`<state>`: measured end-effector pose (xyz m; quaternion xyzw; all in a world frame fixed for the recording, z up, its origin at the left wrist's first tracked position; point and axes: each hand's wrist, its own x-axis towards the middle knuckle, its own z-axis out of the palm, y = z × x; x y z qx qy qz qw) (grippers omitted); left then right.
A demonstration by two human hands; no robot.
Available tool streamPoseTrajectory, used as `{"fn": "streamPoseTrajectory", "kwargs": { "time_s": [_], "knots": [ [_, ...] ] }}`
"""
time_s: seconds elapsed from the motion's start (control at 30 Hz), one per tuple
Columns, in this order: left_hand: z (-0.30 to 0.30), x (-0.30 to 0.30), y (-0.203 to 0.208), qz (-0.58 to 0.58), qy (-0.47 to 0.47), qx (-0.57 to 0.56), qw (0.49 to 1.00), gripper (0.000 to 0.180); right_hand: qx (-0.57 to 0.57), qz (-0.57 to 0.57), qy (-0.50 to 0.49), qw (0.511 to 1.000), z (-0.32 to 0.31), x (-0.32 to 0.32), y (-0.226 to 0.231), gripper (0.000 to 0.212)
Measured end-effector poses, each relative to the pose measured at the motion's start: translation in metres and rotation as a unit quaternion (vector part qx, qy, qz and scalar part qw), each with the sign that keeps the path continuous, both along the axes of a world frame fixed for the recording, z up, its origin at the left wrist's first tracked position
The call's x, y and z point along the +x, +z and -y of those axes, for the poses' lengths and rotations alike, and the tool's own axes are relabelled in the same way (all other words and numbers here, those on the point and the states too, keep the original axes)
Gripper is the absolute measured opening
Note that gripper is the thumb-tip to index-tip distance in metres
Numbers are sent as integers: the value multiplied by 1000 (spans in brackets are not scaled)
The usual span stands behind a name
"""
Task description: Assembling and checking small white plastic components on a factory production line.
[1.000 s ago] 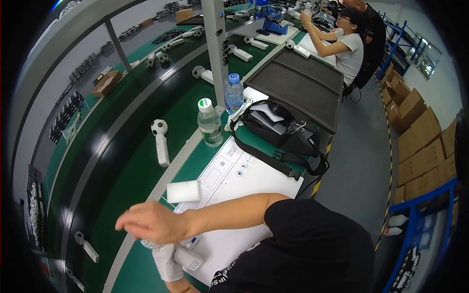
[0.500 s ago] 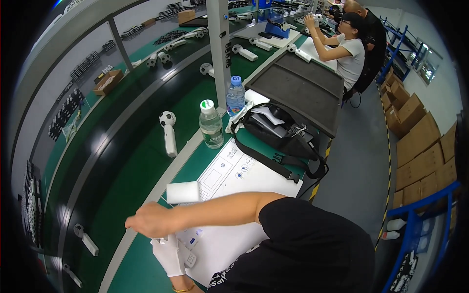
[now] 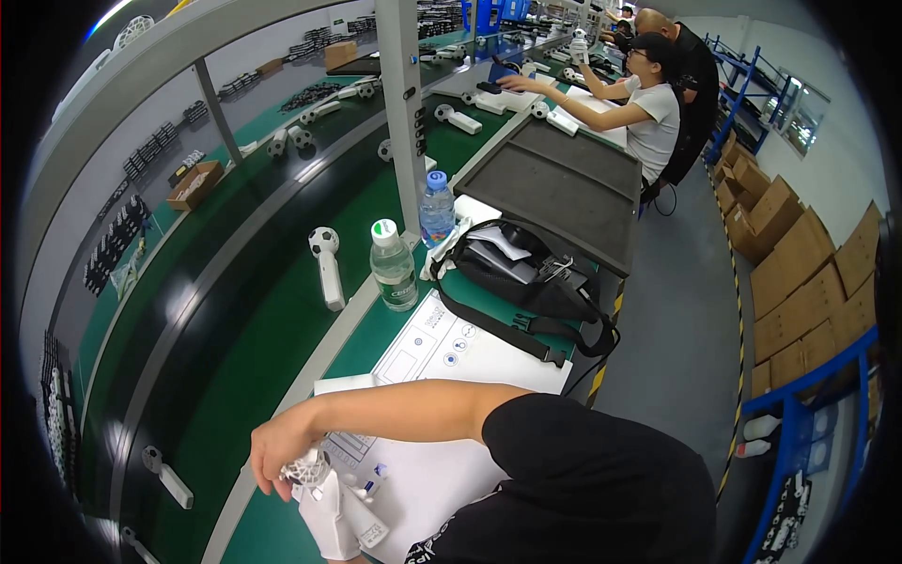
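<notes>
My right hand reaches across my body to the left, fingers curled on a white round grille part. The part sits at the top of a white hand-held fan body that stands at the near edge of the white instruction sheet. A small white piece with a blue tip lies on the sheet beside it. My left hand is hidden below the picture's lower edge.
A green conveyor belt runs along my left, carrying white hand-held fans. Two water bottles, a black bag and a metal post stand ahead. Co-workers sit farther along; cardboard boxes line the right.
My right hand has come down and toward me, from over the belt edge onto the white fan body. The fan on the belt has travelled farther away.
</notes>
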<state>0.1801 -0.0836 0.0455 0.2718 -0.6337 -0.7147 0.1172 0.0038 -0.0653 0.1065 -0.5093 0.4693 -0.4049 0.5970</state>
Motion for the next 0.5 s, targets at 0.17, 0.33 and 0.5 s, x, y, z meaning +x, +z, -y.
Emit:
{"fn": "streamPoseTrajectory", "kwargs": {
  "time_s": [0.17, 0.33, 0.5],
  "knots": [
    [3, 2, 20, -100, 42, 374, 921, 28, -114, 302, -144, 936, 0, 20, -26, 25],
    [18, 8, 8, -124, 16, 492, 861, 35, -439, -141, -400, 792, -9, 47, -33, 28],
    [12, 12, 4, -39, -28, 471, 881, 36, -289, -69, -193, 935, -5, 16, -29, 27]
  ]
}}
